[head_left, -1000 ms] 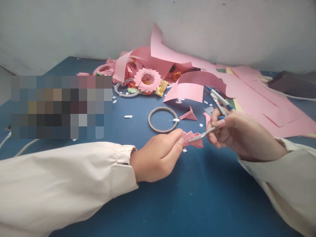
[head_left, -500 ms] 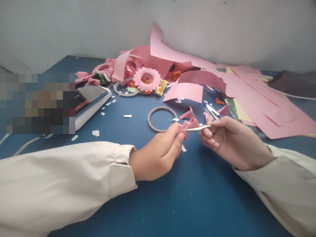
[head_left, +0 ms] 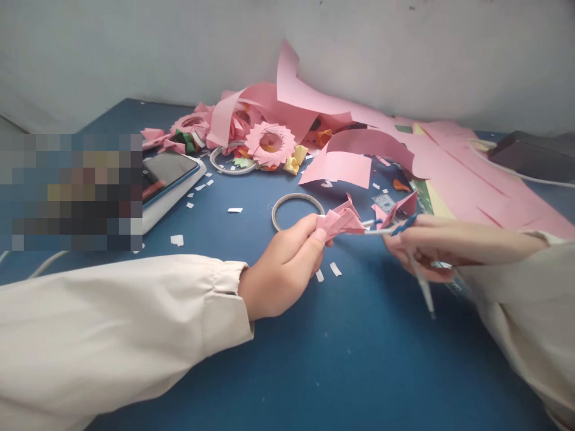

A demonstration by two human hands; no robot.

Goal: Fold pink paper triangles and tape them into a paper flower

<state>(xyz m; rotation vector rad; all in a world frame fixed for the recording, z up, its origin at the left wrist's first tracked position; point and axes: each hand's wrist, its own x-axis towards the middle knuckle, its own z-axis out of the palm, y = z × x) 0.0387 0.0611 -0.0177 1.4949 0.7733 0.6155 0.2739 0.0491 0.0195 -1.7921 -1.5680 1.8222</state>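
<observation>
My left hand (head_left: 285,263) is closed, pinching a folded pink paper piece (head_left: 340,221) between thumb and fingers. From the right, my right hand (head_left: 424,245) grips a slim silver-and-blue tool (head_left: 402,226). The tool's thin end reaches the paper's right edge; its exact kind does not show. A thin whitish stick (head_left: 424,287) points downward out of the same hand, blurred by motion. Just beyond the hands lie a tape ring (head_left: 281,209) and another folded pink paper piece (head_left: 399,209).
Behind are pink paper rings (head_left: 270,145), curled pink strips (head_left: 344,161) and large pink sheets (head_left: 458,173). A device with a dark screen (head_left: 168,173) sits at left, and a dark object (head_left: 534,155) at right. White paper scraps (head_left: 176,240) dot the blue tabletop (head_left: 287,371).
My right hand has turned over, palm now downward, and shifted right. The whitish stick now points down. The left hand's pink paper has tilted, showing more of its pleated side.
</observation>
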